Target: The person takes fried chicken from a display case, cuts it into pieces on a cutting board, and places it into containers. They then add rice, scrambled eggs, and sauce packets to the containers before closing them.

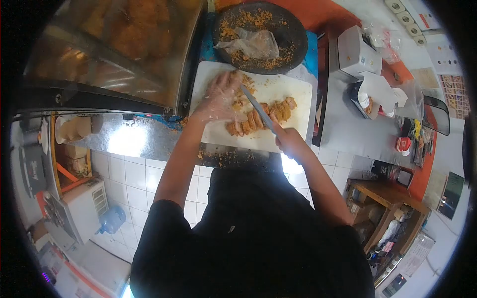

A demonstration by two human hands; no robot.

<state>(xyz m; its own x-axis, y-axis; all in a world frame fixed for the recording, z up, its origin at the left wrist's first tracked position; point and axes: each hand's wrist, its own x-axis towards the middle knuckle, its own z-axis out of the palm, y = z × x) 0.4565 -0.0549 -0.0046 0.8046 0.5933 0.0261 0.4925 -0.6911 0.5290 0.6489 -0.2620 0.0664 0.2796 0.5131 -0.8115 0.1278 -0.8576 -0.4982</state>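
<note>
My right hand (290, 141) is closed around the handle of a knife (258, 109), whose blade points up and left across a white cutting board (298, 131). Along the blade lies sliced breaded fried chicken (253, 121), cut into several strips. My left hand (218, 97), in a clear plastic glove, rests over the board's left side. Its thumb reaches to the strips and its other fingers spread toward crumbs (247, 81) near the knife tip. The left fingertips are partly blurred by the glove.
Behind the board stands a round dark stone slab (293, 49) with crumbs and a crumpled plastic bag (256, 43). A glass display case (109, 54) stands close on the left. A metal counter (343, 114) on the right carries a white appliance (357, 52) and a paper-lined tray (370, 94).
</note>
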